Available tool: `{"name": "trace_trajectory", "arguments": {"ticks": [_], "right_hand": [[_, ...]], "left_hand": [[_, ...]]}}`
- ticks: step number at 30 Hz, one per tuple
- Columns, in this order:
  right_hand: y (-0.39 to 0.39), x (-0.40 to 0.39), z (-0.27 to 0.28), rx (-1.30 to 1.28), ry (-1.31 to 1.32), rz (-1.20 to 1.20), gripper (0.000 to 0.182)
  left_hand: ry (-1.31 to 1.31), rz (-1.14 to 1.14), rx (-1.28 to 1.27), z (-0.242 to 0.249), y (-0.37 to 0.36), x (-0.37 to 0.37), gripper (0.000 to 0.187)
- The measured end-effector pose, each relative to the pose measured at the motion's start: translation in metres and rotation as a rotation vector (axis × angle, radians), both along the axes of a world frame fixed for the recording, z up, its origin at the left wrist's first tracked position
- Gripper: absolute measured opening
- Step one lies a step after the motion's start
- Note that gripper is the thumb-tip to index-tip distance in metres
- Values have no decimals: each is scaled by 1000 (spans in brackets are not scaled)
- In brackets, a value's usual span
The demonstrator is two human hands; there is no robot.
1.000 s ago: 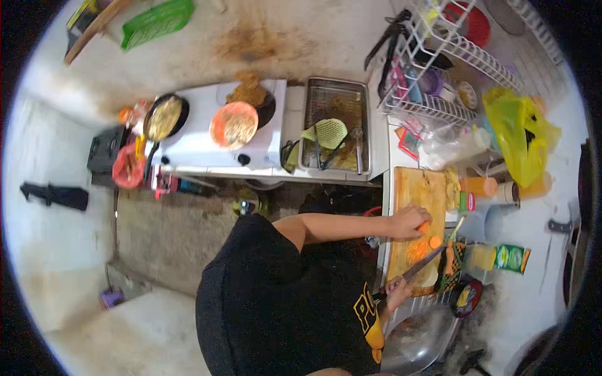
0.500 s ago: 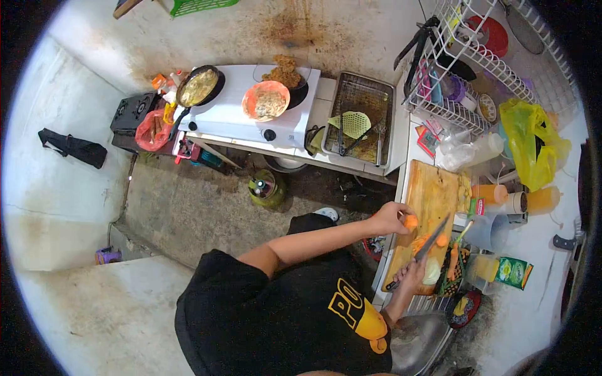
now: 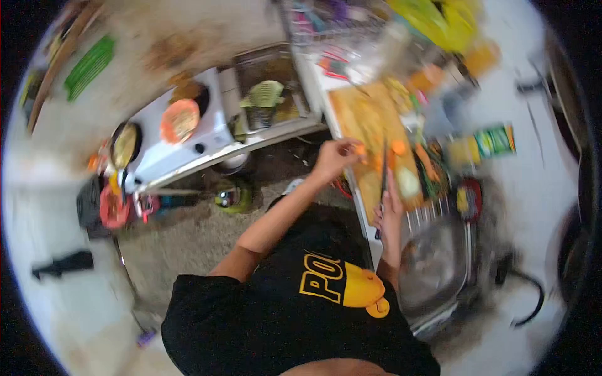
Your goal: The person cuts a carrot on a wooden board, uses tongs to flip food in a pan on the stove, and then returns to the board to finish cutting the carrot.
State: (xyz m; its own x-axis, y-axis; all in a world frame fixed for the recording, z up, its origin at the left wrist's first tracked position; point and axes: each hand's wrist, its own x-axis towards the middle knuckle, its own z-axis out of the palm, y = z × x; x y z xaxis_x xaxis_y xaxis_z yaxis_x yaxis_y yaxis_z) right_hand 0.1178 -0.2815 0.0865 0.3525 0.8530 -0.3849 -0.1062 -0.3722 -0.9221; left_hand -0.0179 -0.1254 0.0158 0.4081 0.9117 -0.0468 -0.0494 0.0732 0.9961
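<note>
My left hand (image 3: 335,160) is closed, its fingertips pinching an orange carrot piece (image 3: 360,152) above the left edge of the wooden cutting board (image 3: 360,116). A kitchen knife (image 3: 384,156) is gripped in my right hand (image 3: 390,203), its blade pointing away from me over the board. Beside the blade lies a cut carrot piece (image 3: 398,148), and more orange bits show behind it. A pale vegetable chunk (image 3: 409,182) rests on the board to the right of my right hand. Motion blur softens the fine detail.
A sink (image 3: 467,263) is right of my body. On the left, a white stove (image 3: 216,122) carries a frying pan (image 3: 126,145) and an orange bowl (image 3: 180,121). A metal tray (image 3: 295,59) holds a green strainer (image 3: 263,94). A green gas cylinder (image 3: 235,195) stands on the floor.
My view has turned, so the stove and board appear shifted left and tilted, and more of the sink shows. Both hands keep hold of the carrot piece and the knife.
</note>
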Motion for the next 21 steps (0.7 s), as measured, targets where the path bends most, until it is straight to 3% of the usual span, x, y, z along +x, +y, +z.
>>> {"name": "trace_trajectory", "arguments": {"ticks": [4,7,9,11,12,13,16,21], "right_hand": [[-29,-1,0,6,-102,-27,43],[-35,-14,5,-137,-1,-63,44],[-34,-19,-16,-2,-111,-90,46],[-28,-26,-14,-240,-40,-29,46],[-30,-30,-46,47,-153,-78,47],[-29,-32,-53,44,-143,-101,47],[-19,-34,-59,182,-541,-56,48],[-3,-39,-53,149,-547,-103,48]], "left_hand": [[285,-132,159,12,3,13,40],[447,-168,246,15,10,21,36],[425,-204,249,5,18,24,33],[495,-213,333,16,22,25,28],[471,-241,199,24,23,26,25],[479,-265,203,23,24,27,25],[305,-301,-19,15,33,28,20],[117,-287,-225,10,32,25,21]]}}
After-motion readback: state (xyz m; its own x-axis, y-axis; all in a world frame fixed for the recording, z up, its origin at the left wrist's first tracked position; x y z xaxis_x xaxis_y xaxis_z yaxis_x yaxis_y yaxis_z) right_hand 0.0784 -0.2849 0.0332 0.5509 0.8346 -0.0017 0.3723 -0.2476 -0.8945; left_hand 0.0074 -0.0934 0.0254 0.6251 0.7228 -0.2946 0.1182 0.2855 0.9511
